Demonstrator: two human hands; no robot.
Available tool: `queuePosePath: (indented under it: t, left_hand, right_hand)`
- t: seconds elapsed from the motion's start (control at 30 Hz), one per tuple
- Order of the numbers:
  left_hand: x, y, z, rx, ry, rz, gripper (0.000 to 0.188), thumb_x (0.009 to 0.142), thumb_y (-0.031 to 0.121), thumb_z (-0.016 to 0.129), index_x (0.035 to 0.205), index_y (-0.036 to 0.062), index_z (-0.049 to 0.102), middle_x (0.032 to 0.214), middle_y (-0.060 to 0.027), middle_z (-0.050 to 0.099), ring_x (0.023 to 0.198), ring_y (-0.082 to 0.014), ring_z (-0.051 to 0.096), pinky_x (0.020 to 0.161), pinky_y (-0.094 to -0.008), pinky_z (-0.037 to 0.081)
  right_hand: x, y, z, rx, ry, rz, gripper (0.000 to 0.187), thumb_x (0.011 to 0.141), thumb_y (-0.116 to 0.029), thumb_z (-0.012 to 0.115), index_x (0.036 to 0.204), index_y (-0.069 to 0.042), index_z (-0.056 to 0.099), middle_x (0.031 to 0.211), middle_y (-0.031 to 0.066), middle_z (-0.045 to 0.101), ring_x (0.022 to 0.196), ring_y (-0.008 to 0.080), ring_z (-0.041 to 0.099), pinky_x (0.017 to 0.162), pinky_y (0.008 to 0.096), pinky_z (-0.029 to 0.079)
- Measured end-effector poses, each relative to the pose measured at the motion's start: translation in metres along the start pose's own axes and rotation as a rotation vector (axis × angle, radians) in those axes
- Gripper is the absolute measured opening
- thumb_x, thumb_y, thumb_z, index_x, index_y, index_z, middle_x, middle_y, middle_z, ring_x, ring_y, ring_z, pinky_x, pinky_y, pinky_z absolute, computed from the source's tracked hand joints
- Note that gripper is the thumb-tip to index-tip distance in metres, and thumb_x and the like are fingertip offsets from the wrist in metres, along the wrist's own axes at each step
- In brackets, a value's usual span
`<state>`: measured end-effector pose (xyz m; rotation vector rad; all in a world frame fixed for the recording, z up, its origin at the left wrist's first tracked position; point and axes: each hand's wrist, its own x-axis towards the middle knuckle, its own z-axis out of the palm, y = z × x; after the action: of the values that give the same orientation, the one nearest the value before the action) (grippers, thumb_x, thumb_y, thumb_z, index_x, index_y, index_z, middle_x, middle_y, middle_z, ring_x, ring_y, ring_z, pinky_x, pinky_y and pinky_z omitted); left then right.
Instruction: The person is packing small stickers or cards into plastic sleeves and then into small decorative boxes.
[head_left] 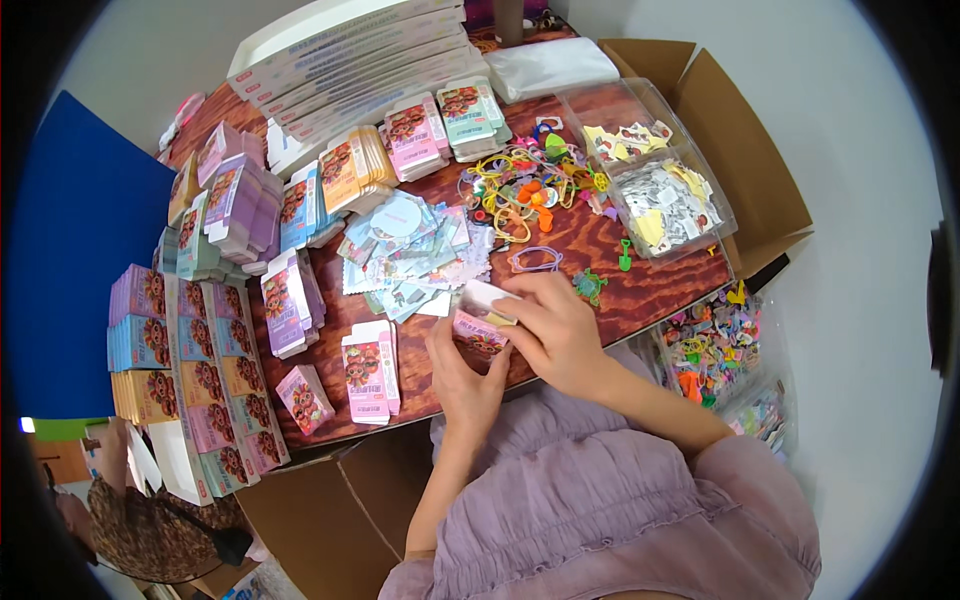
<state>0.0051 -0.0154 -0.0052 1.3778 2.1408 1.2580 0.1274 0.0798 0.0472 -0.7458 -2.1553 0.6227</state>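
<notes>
Near the table's front edge I hold a small pink carton (479,333), its white top flap raised. My left hand (466,385) grips it from the left side and below. My right hand (556,330) is closed at its upper right edge, the fingertips at the opening; a bit of pale yellow shows there, too small to name. Just beyond lies a loose pile of pale blue and white printed cards (415,250). Left of my hands are a stack of flat pink cartons (369,372) and one made-up pink carton (305,400).
Stacks of coloured flat cartons (357,168) line the back and left. Small toys and hair ties (535,190) lie right of the cards, near a clear tray (725,215) of packets. An open cardboard box (760,150) stands at right. Another person (160,520) is at lower left.
</notes>
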Motion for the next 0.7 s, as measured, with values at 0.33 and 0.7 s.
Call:
queuePosePath:
  t: [0.33, 0.7]
  left_hand:
    - [-0.004, 0.012, -0.01, -0.761, -0.198, -0.254, 0.069, 0.087, -0.005, 0.068, 0.146, -0.0009, 0.033, 0.126, -0.0145, 0.056, 0.108, -0.022, 0.064, 0.089, -0.0315, 0.055]
    - [-0.002, 0.005, -0.026, -0.802, -0.41, -0.228, 0.051, 0.093, -0.006, 0.06, 0.139, 0.0011, 0.039, 0.122, -0.014, 0.06, 0.11, -0.0186, 0.064, 0.09, -0.0305, 0.054]
  right_hand:
    - [-0.013, 0.016, -0.002, 0.898, -0.057, 0.548, 0.023, 0.096, -0.003, 0.058, 0.118, 0.002, 0.058, 0.114, 0.0077, 0.062, 0.104, 0.0114, 0.06, 0.088, 0.0262, 0.048]
    - [-0.031, 0.026, -0.001, 0.898, -0.134, 0.568, 0.016, 0.098, -0.006, 0.057, 0.112, 0.001, 0.059, 0.108, 0.0066, 0.063, 0.101, 0.0106, 0.06, 0.088, 0.0255, 0.048]
